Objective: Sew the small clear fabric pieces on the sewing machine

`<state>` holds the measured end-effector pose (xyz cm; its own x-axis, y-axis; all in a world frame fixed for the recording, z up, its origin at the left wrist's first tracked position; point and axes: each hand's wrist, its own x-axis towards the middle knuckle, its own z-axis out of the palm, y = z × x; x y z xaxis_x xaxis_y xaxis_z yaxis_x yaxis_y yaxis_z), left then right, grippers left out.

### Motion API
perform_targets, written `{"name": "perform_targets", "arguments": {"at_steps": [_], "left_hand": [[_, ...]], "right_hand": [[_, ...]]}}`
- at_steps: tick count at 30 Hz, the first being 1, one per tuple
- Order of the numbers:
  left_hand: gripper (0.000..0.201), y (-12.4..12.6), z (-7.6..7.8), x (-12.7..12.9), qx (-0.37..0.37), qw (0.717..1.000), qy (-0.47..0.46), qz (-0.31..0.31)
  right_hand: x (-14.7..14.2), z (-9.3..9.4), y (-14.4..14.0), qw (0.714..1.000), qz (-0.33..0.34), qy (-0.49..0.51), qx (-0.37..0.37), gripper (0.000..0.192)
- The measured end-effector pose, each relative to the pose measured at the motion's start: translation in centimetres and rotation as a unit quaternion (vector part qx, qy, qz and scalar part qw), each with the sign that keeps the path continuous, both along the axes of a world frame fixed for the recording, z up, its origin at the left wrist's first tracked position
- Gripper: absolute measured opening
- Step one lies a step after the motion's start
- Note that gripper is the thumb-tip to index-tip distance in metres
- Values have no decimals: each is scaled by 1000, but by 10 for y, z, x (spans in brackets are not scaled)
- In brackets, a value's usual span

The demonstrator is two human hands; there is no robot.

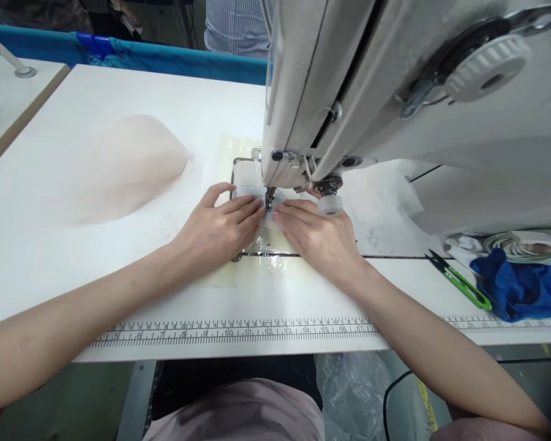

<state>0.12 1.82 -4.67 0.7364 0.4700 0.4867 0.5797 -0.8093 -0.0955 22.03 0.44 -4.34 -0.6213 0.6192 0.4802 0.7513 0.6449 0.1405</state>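
Observation:
My left hand [218, 229] lies flat on a small white fabric piece [257, 195] just left of the needle and presser foot [270, 199] of a white sewing machine [395, 92]. Fingers extended, my right hand [319, 236] presses the same piece from the right. The fingertips of both hands almost meet under the needle. Most of the small piece is hidden beneath my fingers.
A pale pink mound of sheer fabric [128, 165] rests on the white table [73, 269] at left. Green-handled thread snips [461, 282] and blue cloth [518, 288] lie at right. A printed ruler [239, 331] runs along the front edge. A person in a striped shirt [236, 24] stands behind.

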Motion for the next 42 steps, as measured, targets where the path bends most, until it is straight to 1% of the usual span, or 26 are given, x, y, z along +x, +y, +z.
{"name": "perform_targets", "arguments": {"at_steps": [5,8,10,11,13,15,18,19,20,22,24,26,28,30,32,36,37,39,42], "left_hand": [[28,-1,0,-1,-1,1000,3,18],[39,-4,3,-2,-8,998,27,61],[46,-6,9,-3,17,996,47,80],[43,-7,12,-4,40,995,51,77],[32,-9,17,-5,89,994,45,52],[28,-8,21,-5,109,993,26,31],[15,-5,22,-6,77,997,-1,20],[14,-4,21,-7,62,998,-8,12],[15,-3,21,-7,48,999,-17,2],[16,-2,20,-9,28,999,-34,-13],[16,-2,20,-10,8,998,-54,-15],[18,-2,20,-10,-27,998,-64,-10],[22,-2,19,-9,-65,996,-59,-8],[24,-2,18,-9,-87,995,-53,-13],[24,-1,17,-8,-92,994,-53,-15],[29,4,13,-8,-105,994,-38,-17],[30,5,12,-7,-108,994,-32,-17],[29,6,10,-6,-105,994,-18,-19],[29,3,7,-4,-83,996,1,-23]], "right_hand": [[1,-2,-1,1000,-4,-6,0,27],[1,0,-2,1000,-5,4,-20,31],[0,2,-4,1000,0,14,-25,34],[0,3,-5,1000,4,20,-22,36],[-2,5,-7,999,9,35,-7,40],[-4,5,-9,999,17,50,4,41],[-8,6,-12,997,50,60,-20,37],[-8,7,-13,996,58,57,-29,36],[-9,8,-14,996,58,51,-34,35],[-9,10,-16,998,36,42,-25,36],[-9,13,-18,999,17,44,-28,37],[-10,15,-19,996,32,45,-64,35],[-10,17,-21,993,48,41,-102,30],[-10,17,-21,993,37,48,-105,23],[-9,16,-21,993,22,58,-98,22],[-9,11,-18,993,12,40,-108,35],[-9,9,-17,994,4,31,-108,35],[-9,6,-16,994,-17,15,-104,28],[-9,6,-14,994,-47,1,-95,22]]}}
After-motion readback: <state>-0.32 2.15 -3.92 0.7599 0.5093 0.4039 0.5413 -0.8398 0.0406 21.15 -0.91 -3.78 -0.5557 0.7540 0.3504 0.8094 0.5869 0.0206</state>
